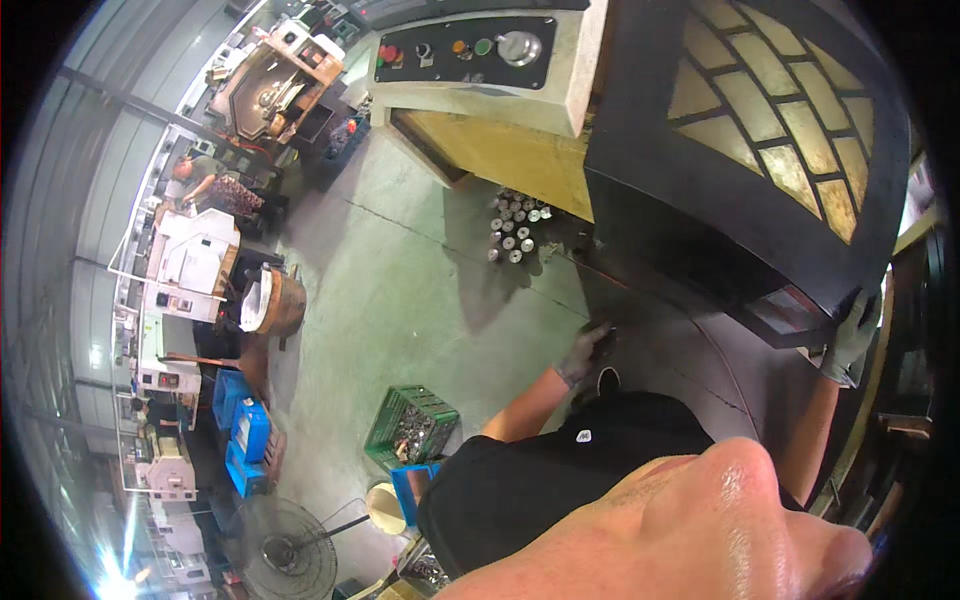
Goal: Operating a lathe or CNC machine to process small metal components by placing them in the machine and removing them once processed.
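Observation:
My right hand (852,335), in a grey glove, is at the lower right corner of a large black machine door (690,205). Its fingers are closed on the door's edge, and part of the grip is hidden. The door has a window (785,110) with a brick-like pattern of pale yellow panes. My left hand (585,355), also gloved, hangs over the floor below the machine, apart from everything, with its fingers loosely apart and nothing visible in them.
A control panel (460,52) with buttons and a round knob tops the machine. Several metal cylinders (515,225) stand on the floor beneath. A green crate (410,425), a standing fan (285,550) and blue crates (248,430) are at left. Farther off, a person (225,190) bends at another machine.

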Tool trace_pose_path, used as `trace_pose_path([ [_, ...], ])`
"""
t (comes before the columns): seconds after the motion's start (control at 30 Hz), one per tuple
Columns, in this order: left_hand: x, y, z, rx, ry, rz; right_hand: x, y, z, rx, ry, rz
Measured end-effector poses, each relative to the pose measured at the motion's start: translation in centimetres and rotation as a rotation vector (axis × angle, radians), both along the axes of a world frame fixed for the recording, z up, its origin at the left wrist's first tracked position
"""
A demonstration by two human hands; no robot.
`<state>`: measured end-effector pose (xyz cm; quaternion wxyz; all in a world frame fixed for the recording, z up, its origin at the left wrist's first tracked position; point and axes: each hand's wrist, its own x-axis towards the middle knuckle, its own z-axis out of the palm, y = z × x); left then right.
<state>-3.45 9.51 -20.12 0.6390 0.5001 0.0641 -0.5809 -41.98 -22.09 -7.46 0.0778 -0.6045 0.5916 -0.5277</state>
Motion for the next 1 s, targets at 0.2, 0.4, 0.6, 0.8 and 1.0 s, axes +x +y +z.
trace_pose_path([
  [0.2,3.4,1.1,-0.4,-0.383,0.186,-0.235,-2.0,-1.9,-2.3,0.009,-0.027,0.051],
  [0.4,1.9,-0.7,7.6,-0.400,0.024,-0.380,2.6,0.3,-0.6,-0.005,-0.060,0.197],
  [0.6,0.0,-3.2,10.3,-0.421,-1.048,-0.738,9.0,3.3,1.1,0.029,-0.046,0.192],
  [0.8,2.2,-5.7,14.7,-0.503,-1.477,-0.755,13.9,4.8,1.4,-0.032,-0.098,0.284],
  [1.0,3.5,-12.5,22.7,-1.043,-1.731,-0.515,19.4,6.2,1.8,-0.089,-0.240,0.377],
])
